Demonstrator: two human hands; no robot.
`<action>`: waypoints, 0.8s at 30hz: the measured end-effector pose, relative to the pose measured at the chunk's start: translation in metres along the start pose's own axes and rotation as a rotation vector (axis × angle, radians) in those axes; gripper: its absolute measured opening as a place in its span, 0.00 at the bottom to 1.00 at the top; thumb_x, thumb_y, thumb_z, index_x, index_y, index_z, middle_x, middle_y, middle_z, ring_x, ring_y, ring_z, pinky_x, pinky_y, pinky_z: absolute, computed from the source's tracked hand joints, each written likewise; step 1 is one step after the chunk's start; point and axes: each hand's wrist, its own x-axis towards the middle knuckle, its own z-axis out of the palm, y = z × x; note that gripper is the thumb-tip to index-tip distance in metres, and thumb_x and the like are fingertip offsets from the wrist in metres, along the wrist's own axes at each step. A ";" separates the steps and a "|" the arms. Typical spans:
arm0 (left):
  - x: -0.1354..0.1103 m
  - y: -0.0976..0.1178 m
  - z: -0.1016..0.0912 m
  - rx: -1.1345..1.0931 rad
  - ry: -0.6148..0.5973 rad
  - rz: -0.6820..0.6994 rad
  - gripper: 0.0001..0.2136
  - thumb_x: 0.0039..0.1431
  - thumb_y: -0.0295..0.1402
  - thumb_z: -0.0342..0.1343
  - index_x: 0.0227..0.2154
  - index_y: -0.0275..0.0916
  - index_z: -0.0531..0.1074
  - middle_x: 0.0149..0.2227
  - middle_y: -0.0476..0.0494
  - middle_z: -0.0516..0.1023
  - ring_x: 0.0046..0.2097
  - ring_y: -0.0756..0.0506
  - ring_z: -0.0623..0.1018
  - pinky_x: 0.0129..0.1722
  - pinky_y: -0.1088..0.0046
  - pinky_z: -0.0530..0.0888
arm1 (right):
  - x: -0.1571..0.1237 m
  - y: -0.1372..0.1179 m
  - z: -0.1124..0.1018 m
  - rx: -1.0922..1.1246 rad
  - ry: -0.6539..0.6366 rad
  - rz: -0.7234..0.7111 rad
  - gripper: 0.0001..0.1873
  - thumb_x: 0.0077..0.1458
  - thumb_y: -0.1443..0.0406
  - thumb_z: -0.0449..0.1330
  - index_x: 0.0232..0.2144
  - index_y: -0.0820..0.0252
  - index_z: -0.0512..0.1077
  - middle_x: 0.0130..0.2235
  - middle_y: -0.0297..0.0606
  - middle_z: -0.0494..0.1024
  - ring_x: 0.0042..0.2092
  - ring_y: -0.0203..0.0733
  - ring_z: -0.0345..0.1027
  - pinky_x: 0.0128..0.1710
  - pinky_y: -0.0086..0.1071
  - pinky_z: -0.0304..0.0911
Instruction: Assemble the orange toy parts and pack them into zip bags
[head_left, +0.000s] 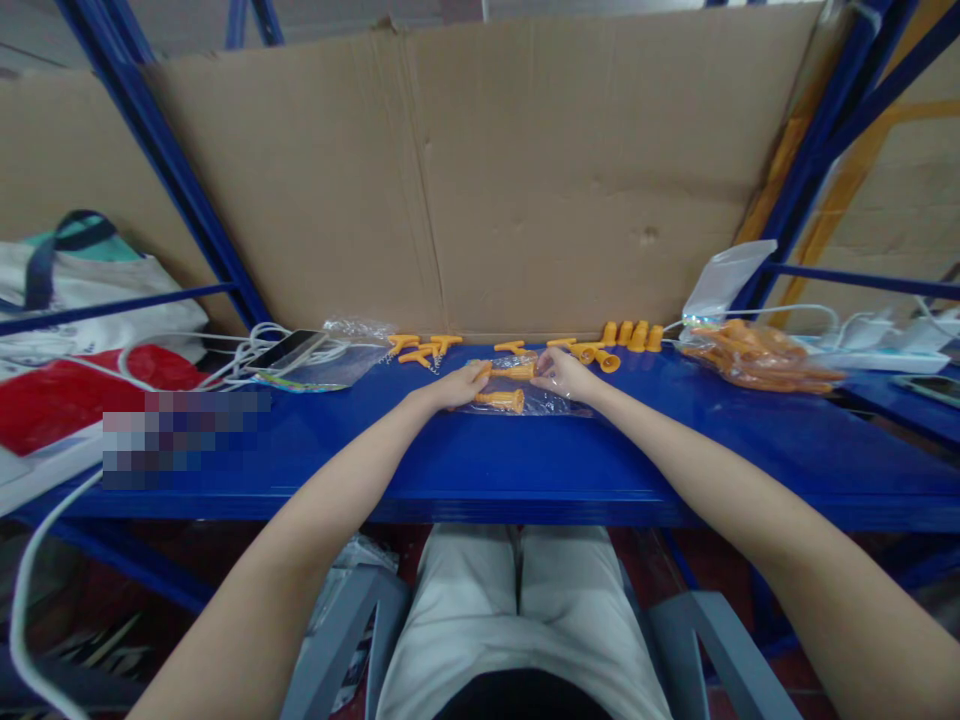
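In the middle of the blue table, my left hand point(463, 386) is closed at the left end of an orange corkscrew point(514, 371). My right hand point(564, 378) pinches at the other end, where clear film of a plastic bag point(551, 402) shows at the fingertips. Whether the corkscrew is inside the bag or on top of it, I cannot tell. Nearer to me, a second orange corkscrew piece point(501, 401) lies on or in the clear film. Behind my hands are orange T-handles with metal spirals point(442, 345) and orange bell-shaped sleeves point(606, 360).
Several orange sleeves point(637, 335) stand at the back right, beside a bag of orange parts point(757, 355). At left are a phone point(287, 352), clear bags point(345, 362), white cables point(244, 350) and a red item point(75, 395). A cardboard wall point(525, 180) closes the back.
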 end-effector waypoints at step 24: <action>-0.004 -0.004 -0.014 0.116 0.265 -0.267 0.10 0.55 0.35 0.55 0.33 0.39 0.81 0.41 0.39 0.82 0.47 0.39 0.78 0.47 0.69 0.73 | 0.000 -0.007 0.000 0.142 -0.240 -0.086 0.15 0.53 0.56 0.60 0.26 0.62 0.73 0.30 0.38 0.77 0.34 0.41 0.69 0.39 0.37 0.66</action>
